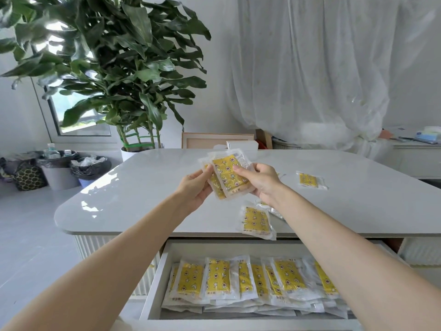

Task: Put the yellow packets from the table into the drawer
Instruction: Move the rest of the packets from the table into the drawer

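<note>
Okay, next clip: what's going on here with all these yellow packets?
A person stands at a white table, holding a small stack of yellow packets above it with both the left hand and the right hand. Below, the open drawer already holds rows of the same packets. At least two loose packets are left on the table: one near the front edge, one farther right. Another seems partly hidden under the right forearm.

Head camera looks forward and down, close over table (143, 187) and drawer (152, 295)
</note>
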Motion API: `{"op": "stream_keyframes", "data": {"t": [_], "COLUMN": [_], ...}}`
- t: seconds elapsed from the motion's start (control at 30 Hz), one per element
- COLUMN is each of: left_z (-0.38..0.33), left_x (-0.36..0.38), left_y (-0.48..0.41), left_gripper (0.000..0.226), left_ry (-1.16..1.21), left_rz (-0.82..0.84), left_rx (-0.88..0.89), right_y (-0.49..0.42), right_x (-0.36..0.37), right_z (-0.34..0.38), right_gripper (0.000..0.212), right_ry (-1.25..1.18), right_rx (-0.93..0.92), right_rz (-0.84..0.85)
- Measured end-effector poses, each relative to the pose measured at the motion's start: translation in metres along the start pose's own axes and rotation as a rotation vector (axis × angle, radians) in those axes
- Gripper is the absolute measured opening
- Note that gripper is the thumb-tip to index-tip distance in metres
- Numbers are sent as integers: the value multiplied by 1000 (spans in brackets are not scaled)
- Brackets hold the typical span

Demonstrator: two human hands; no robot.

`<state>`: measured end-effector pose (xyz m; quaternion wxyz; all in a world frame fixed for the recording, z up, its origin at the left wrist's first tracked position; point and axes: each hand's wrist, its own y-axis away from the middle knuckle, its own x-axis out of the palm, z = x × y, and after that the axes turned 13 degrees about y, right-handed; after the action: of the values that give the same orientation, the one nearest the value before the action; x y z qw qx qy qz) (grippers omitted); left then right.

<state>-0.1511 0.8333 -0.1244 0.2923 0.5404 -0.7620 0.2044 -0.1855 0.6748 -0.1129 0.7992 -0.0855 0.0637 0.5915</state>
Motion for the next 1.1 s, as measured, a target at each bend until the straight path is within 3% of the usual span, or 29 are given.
{"op": "stream_keyframes", "data": {"t": [0.13,0.23,0.47,0.53,0.63,0.7,0.77,0.9,1.1], "left_z": [3,7,0,-2,-3,-5,-8,-15,-18], "left_x": [12,15,3,-1,-10,-17,-22,-24,-26], "left_y": [3,8,7,6,5,4,4,4,13], "left_gripper": [36,28,20,13,8,9,7,9,7], "left_ry": [-35,-135,-93,-108,-153,-168,-130,-69,-165], "left_rz": [69,69,-14,-81,-179,-216,-231,-254,-214], "left_rx": [21,23,-5,-4,8,-2,-28,-60,-83], "right_y": [3,7,12,15,12,11,15,31,35], "right_x": [4,8,6,-1,-18,-23,-23,-13,0], "right_z": [6,10,11,11,-3,-14,-22,-27,-51], "right_gripper": [22,20,10,17,35,48,58,51,30], "right_ry": [-204,-234,-131,52,855,1326,1538,1496,1035], "right_rx": [68,93,69,36,-88,-48,56,82,-46], "right_rz": [-38,-87,128,168,87,220,386,503,373]}}
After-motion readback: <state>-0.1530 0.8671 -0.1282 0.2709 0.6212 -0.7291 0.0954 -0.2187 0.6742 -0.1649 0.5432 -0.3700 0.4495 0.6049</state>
